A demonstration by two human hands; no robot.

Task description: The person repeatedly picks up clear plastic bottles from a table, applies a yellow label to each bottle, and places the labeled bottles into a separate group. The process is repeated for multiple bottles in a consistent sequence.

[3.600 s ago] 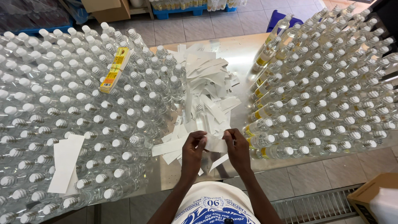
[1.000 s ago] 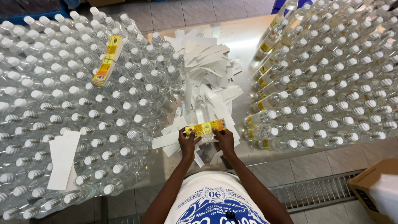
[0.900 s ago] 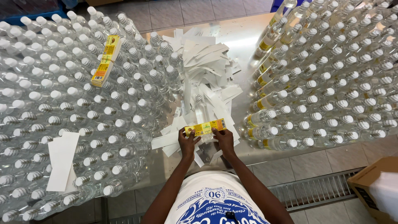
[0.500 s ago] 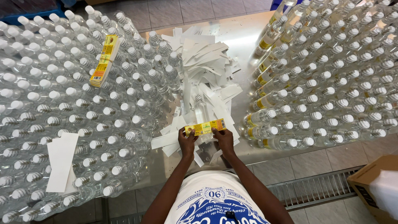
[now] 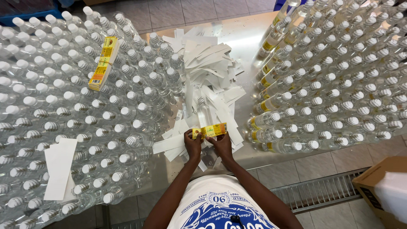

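My left hand (image 5: 193,145) and my right hand (image 5: 221,145) meet over the near edge of a steel table (image 5: 250,38). Between them they hold a yellow label (image 5: 209,130) stretched across a clear bottle (image 5: 205,111) that lies on a heap of white backing strips (image 5: 212,76). The left fingers pinch the label's left end. The right fingers press its underside near the middle. The bottle is partly buried among the strips.
Clear white-capped bottles (image 5: 63,110) are packed on the left, with a stack of yellow labels (image 5: 103,63) and white strips (image 5: 59,167) on top. Labelled bottles (image 5: 339,80) fill the right. A cardboard box (image 5: 383,186) stands on the tiled floor at lower right.
3.6 s ago both hands were peeling a white strip. Since about a second ago they hold the yellow label on the bottle, with hardly any movement.
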